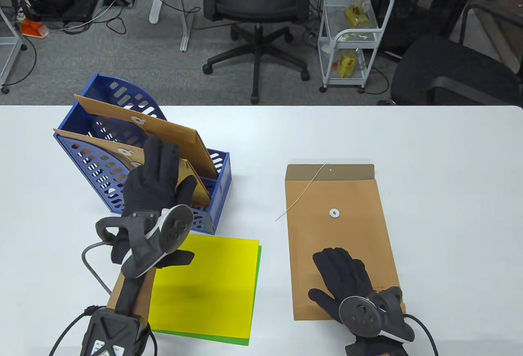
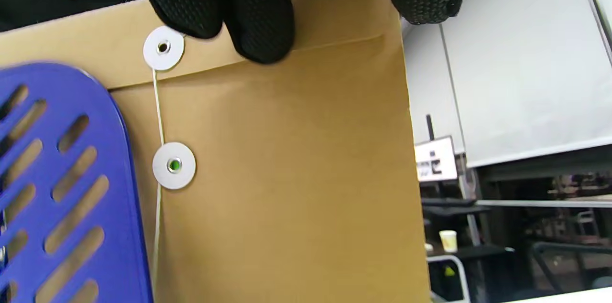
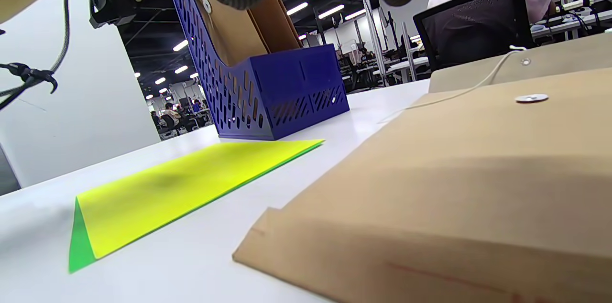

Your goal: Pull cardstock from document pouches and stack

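A blue file holder (image 1: 96, 168) stands at the table's left with two brown kraft pouches upright in it. My left hand (image 1: 153, 176) grips the top of the front pouch (image 1: 110, 145); in the left wrist view my fingers (image 2: 258, 16) lie on its closed flap and the thumb is at its right edge. The rear pouch (image 1: 167, 127) stands behind. A third pouch (image 1: 339, 192) lies flat at the right, flap open, string loose. My right hand (image 1: 343, 278) rests flat on its near end. A yellow cardstock sheet (image 1: 212, 282) lies on a green one (image 1: 255, 286).
The cardstock stack lies just in front of the file holder (image 3: 287, 88), between my two arms. The white table's (image 1: 449, 168) far edge runs behind the holder. Office chairs and a wire cart (image 1: 353, 33) stand on the floor beyond it.
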`<state>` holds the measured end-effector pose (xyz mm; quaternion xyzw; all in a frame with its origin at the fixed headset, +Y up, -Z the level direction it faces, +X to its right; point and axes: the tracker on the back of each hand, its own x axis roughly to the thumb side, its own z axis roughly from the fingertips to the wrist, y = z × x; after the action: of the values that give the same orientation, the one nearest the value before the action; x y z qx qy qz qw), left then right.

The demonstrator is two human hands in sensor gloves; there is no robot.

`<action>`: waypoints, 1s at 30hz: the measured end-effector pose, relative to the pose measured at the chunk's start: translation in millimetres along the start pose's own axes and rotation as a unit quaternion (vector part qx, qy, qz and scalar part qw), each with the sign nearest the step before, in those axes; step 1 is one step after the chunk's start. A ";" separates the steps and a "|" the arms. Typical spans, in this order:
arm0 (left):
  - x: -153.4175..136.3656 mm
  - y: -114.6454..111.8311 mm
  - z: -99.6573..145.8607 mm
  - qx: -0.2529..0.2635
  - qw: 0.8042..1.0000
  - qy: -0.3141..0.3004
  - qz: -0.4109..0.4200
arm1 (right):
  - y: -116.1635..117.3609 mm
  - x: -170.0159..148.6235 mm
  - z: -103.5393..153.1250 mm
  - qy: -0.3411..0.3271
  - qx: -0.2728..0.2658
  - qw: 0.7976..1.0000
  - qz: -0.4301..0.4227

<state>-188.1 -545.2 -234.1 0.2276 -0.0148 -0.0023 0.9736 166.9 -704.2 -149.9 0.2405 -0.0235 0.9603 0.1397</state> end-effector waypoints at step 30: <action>58.2 157.6 78.0 0.273 0.940 -0.181 0.091 | -111.9 83.7 -31.2 -0.091 -0.265 0.960 -0.026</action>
<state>-132.6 -439.1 -92.8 0.4784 -0.2114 0.0488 0.8509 113.3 -571.7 -140.8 0.2817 -0.2831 0.8899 0.2203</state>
